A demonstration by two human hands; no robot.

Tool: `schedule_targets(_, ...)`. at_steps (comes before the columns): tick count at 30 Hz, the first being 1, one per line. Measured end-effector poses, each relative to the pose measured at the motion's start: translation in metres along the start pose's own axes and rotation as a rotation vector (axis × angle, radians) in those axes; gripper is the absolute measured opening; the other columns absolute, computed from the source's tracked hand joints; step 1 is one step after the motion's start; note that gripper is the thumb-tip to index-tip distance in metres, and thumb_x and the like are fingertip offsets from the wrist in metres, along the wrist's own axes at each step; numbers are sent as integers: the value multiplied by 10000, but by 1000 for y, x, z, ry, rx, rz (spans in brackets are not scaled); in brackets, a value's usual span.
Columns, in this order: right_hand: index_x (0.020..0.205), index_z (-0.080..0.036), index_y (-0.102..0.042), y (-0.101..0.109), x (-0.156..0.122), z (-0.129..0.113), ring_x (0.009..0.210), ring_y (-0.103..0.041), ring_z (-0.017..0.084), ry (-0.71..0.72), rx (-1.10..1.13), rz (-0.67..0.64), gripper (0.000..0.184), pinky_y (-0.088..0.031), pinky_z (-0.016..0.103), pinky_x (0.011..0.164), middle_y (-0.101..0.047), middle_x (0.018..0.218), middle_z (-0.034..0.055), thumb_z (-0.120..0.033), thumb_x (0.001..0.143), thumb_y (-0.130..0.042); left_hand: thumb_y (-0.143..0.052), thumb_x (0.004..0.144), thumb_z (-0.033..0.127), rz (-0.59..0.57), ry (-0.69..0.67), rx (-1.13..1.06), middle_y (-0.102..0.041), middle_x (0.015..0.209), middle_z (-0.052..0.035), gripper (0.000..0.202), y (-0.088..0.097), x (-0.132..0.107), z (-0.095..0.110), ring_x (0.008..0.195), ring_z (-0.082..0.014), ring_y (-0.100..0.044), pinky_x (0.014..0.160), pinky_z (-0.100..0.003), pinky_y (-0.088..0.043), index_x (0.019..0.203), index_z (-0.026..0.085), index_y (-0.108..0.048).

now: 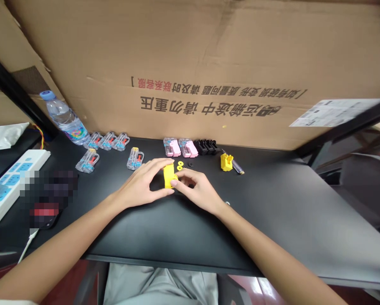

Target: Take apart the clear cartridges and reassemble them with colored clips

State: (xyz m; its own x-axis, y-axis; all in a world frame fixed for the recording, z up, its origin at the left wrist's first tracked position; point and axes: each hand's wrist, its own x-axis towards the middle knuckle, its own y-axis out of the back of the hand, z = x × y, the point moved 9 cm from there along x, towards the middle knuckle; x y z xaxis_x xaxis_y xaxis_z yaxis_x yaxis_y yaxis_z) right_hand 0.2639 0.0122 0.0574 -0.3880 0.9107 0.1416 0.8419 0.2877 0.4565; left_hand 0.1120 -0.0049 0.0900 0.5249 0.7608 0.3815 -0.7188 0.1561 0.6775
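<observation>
In front of me, above the black table, a yellow plastic housing is upright between the thumb and fingers of my left hand. My right hand meets it from the right, thumb and index finger closed on a small round yellow piece at the housing's side. Whether that piece is fixed to the housing I cannot tell. Just beyond my right fingers lie yellow rings and dark rings. Another yellow housing stands farther right, beside a clear tube-like tool.
Clear plastic assemblies stand at the back left near a water bottle. Two pink-and-clear assemblies and several black parts line the cardboard. A white power strip and a phone lie left.
</observation>
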Motion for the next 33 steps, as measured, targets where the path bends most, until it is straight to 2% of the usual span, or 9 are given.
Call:
schedule_targets(3, 910, -193, -757, -7, -1, 3, 612, -531, 145, -58, 36, -42, 406, -444, 283, 574, -698, 776, 20, -593, 947, -705, -774, 946, 394, 2, -13, 52, -627, 1495, -110, 636, 1, 0, 0, 1394, -301, -605, 1178, -466, -480, 1516, 297, -509)
schedule_targets(5, 904, -193, -764, -8, -1, 4, 598, -509, 140, -72, 40, -51, 419, -412, 278, 561, -693, 757, 14, -606, 943, -705, -814, 907, 417, -2, -8, 76, -650, 1463, -112, 678, 1, 0, -1, 1346, -307, -637, 1138, -457, -497, 1502, 285, -517)
schedule_targets(8, 906, -196, -777, -8, -2, 1, 605, -507, 141, -40, 18, -27, 405, -407, 284, 571, -720, 803, 24, -589, 959, -695, -850, 857, 395, 15, -5, 91, -659, 1462, -105, 744, 3, -1, -2, 1313, -305, -657, 1115, -444, -496, 1501, 277, -498)
schedule_targets(12, 899, -205, -771, -2, -3, -10, 631, -532, 155, 50, -84, 24, 348, -425, 300, 603, -736, 832, 33, -509, 1017, -650, -837, 839, 355, 57, 14, 96, -700, 1409, -88, 692, 5, -1, -4, 1260, -291, -687, 1108, -435, -487, 1452, 272, -527)
schedule_targets(15, 929, -214, -768, 16, -3, -16, 702, -597, 186, 135, -195, 107, 312, -475, 329, 680, -750, 890, 58, -441, 1061, -599, -834, 824, 381, 48, 32, 133, -719, 1370, -84, 666, 4, 0, -7, 1221, -297, -696, 1127, -455, -464, 1419, 261, -558)
schedule_targets(18, 964, -220, -778, 42, -1, -13, 805, -652, 233, 196, -343, 232, 257, -514, 363, 742, -754, 935, 85, -368, 1065, -594, -812, 839, 416, -16, 45, 194, -736, 1329, -82, 618, -2, 1, -10, 1137, -294, -704, 1105, -468, -461, 1388, 249, -584)
schedule_targets(21, 988, -224, -802, 50, 2, -1, 905, -668, 270, 204, -492, 209, 215, -541, 387, 795, -753, 962, 96, -295, 1055, -610, -791, 857, 453, -68, 57, 236, -744, 1315, -90, 589, -7, 1, -13, 1118, -297, -688, 1096, -475, -455, 1368, 228, -604)
schedule_targets(27, 1092, -208, -843, 26, 1, 5, 902, -624, 281, 241, -771, 61, 218, -542, 440, 844, -741, 999, 116, -295, 1050, -647, -788, 856, 506, -94, 111, 279, -764, 1232, -81, 594, -6, 0, -25, 1146, -310, -654, 1176, -499, -389, 1344, 206, -630)
schedule_targets(33, 1010, -246, -841, 5, -4, -6, 920, -619, 265, 276, -675, -32, 190, -528, 418, 845, -753, 1023, 95, -335, 1045, -677, -783, 873, 526, -97, 110, 258, -756, 1245, -83, 607, -6, -1, -28, 1120, -278, -695, 1227, -494, -335, 1364, 217, -607)
